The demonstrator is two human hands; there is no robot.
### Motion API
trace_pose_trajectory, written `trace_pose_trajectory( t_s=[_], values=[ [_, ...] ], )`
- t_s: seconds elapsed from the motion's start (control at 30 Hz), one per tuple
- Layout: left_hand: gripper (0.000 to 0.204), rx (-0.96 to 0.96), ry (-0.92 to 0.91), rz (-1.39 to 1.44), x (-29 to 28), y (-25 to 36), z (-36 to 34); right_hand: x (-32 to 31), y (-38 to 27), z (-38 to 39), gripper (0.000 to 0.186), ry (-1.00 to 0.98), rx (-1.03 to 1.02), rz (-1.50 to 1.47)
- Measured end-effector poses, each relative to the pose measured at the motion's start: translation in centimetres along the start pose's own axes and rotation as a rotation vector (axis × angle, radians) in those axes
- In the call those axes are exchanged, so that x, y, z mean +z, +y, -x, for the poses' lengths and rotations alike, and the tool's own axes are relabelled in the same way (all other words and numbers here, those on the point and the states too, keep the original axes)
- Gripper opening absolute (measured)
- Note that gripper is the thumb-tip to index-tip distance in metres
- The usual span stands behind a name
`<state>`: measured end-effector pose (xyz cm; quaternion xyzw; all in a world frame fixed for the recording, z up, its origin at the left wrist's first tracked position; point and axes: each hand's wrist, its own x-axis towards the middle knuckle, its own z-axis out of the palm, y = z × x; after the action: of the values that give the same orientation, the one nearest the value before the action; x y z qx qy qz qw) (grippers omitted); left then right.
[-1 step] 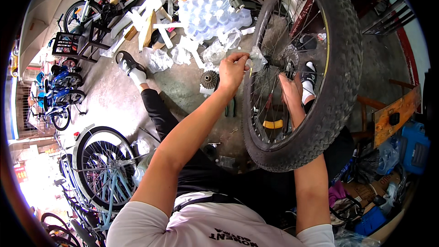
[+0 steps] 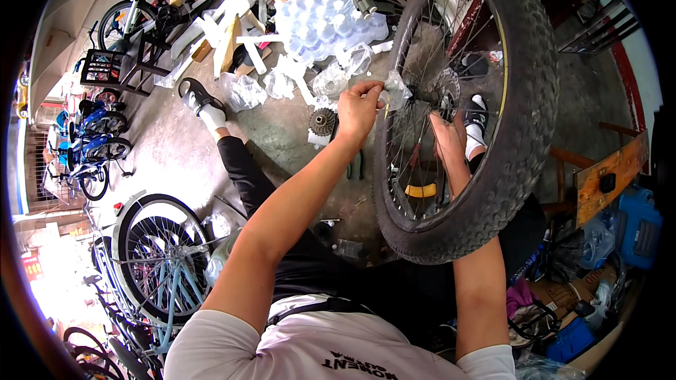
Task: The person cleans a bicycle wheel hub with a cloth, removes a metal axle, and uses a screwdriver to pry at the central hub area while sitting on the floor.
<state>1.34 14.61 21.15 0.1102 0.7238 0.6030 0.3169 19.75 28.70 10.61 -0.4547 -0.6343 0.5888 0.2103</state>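
A bicycle wheel [image 2: 529, 109] with a thick knobby tyre stands upright in front of me, leaning slightly. My left hand [image 2: 359, 109] is closed in a pinch on a crumpled piece of clear plastic [image 2: 399, 91], beside the wheel's hub. On the wheel's other side, seen through the spokes, my right hand [image 2: 448, 137] grips at the hub, just below the disc rotor [image 2: 446, 86]; its fingertips are partly hidden. A yellow reflector [image 2: 420, 191] sits among the spokes. On the floor near my left hand lies a sprocket cassette [image 2: 322, 122], with dark-handled pliers [image 2: 355, 166] nearby.
A wrapped pack of bottles [image 2: 324, 21] and loose packaging lie ahead. Bicycles stand along the left, including a light blue one [image 2: 167, 288]. To the right are a wooden stool [image 2: 611, 176], a blue case [image 2: 639, 225] and a cardboard box [image 2: 563, 294].
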Motion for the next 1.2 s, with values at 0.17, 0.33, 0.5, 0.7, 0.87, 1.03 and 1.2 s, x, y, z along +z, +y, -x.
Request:
trace_pose_trajectory(
  t_s=[0.17,0.33,0.5,0.7,0.87,1.03,1.2],
  values=[
    [0.019,0.063,0.040,-0.027,0.7,-0.4,0.6,-0.1,2.9,-1.7,0.030,0.047,-0.141,-0.028],
    [0.020,0.172,0.023,-0.183,0.1,-0.6,0.5,0.0,3.7,-1.9,0.036,0.041,-0.127,0.007],
    [0.029,-0.061,-0.034,-0.044,-0.7,1.5,-0.8,0.0,4.6,-3.0,0.048,0.026,0.082,0.229],
    [0.033,-0.274,-0.226,-0.171,-0.6,3.0,-2.7,0.9,8.0,-3.4,0.060,0.167,-0.055,0.275],
    [0.018,0.131,-0.261,-0.281,-0.5,1.2,-3.1,0.8,11.5,-5.3,0.075,0.224,-0.071,0.352],
    [0.032,0.402,-0.211,-0.474,-0.5,1.2,-2.0,-1.7,13.9,-8.4,0.080,-0.017,0.216,-0.039],
    [0.029,-0.254,-0.187,-0.123,-1.3,2.8,-2.9,-3.0,12.5,-6.8,0.087,-0.299,0.391,-0.740]
  ],
)
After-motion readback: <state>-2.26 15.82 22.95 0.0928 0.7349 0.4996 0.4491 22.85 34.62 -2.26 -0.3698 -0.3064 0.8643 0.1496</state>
